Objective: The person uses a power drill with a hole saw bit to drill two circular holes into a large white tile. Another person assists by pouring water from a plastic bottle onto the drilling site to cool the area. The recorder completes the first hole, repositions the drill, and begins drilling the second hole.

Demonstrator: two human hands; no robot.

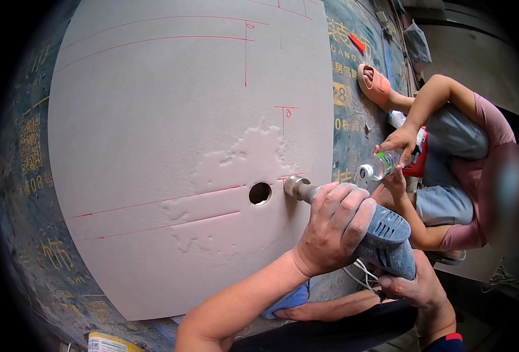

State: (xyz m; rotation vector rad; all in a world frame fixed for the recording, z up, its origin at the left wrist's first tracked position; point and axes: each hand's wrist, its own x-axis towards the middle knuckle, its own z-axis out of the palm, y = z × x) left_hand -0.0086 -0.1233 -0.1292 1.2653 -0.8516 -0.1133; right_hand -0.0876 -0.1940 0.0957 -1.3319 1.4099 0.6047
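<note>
My left hand [338,226] is wrapped round the front of a dusty blue-grey power drill [388,249]. Its rear end is gripped by my right hand [418,287]. A metal hole saw [296,186] on the drill's shaft meets the large light-grey slab [154,129] at a red mark; whether it is turning, I cannot tell. Just left of the bit is a round cut hole [260,193]. Red lines run across the slab, and a wet patch [236,158] surrounds the hole. To the right, a co-worker's hands [401,144] hold a clear plastic bottle [379,166], its white cap toward the slab.
Printed blue-green floor covering [24,176] surrounds the slab. The co-worker crouches close on the right, a peach slipper [375,85] near the slab's edge. Cables [362,274] hang under the drill. A yellow-and-white container [111,342] stands lower left; an orange-red object [357,42] lies upper right.
</note>
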